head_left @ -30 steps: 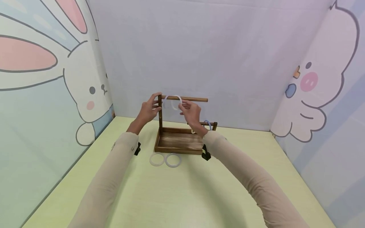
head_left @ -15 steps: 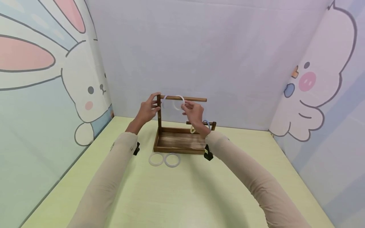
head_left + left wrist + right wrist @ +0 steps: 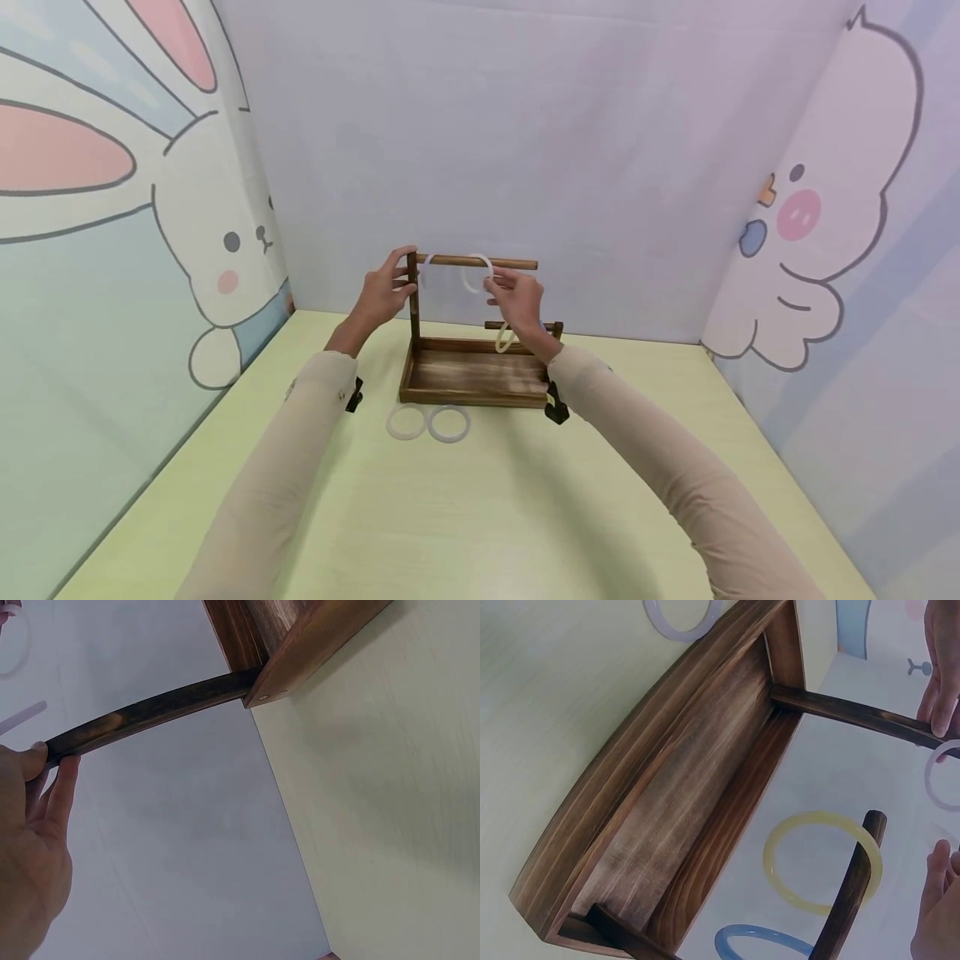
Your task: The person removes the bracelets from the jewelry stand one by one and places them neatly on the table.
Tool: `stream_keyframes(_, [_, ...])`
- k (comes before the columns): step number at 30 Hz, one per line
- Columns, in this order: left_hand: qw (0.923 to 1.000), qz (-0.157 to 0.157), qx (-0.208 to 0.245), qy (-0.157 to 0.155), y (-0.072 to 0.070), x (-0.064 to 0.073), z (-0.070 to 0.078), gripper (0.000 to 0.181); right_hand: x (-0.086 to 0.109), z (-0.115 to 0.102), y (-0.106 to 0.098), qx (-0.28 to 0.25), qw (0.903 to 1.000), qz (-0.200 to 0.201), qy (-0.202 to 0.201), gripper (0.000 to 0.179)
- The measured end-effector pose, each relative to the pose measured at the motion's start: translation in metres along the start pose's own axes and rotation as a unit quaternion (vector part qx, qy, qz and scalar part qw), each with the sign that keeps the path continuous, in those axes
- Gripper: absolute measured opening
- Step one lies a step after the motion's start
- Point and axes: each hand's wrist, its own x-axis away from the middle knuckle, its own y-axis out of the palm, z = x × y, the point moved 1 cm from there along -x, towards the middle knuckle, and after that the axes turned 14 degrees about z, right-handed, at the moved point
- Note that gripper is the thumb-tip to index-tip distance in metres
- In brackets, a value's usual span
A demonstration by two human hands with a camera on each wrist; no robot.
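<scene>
My left hand (image 3: 382, 292) grips the tall post (image 3: 150, 712) of a dark wooden bangle rack near its top. On the upper bar (image 3: 517, 264), my right hand (image 3: 519, 300) pinches a white bangle (image 3: 481, 257) by its right side, and the bangle's top overlaps the bar. A pale purple bangle (image 3: 928, 780) hangs on that bar close to the post. Below, a yellow bangle (image 3: 821, 817) and a blue bangle (image 3: 757, 930) hang on the shorter lower bar (image 3: 847, 900). In the head view my right wrist hides part of the lower bar and most of the blue bangle.
In front of the rack's tray (image 3: 476, 397), a whitish bangle (image 3: 390, 425) and a pale lavender bangle (image 3: 447, 439) lie side by side on the light yellow-green table (image 3: 450, 517). A plain curtain (image 3: 562, 150) stands behind, with cartoon-printed panels at both sides.
The right hand has moved to the right, bringing the white bangle along the upper bar toward its free end. The left hand stays on the post. The head view has shifted slightly.
</scene>
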Motion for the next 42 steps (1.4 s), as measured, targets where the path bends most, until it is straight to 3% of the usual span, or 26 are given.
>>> stream_keyframes(32, [1.0000,0.001,0.007,0.001,0.000,-0.001,-0.003,0.072,-0.007,0.008,-0.035,0.012,0.9997,0.023,0.001,0.029])
stream_keyframes(42, [0.9999,0.002,0.013,0.000,0.003,0.001,-0.002,0.072,-0.011,0.014,-0.046,0.030,0.9990,0.023,0.023,0.031])
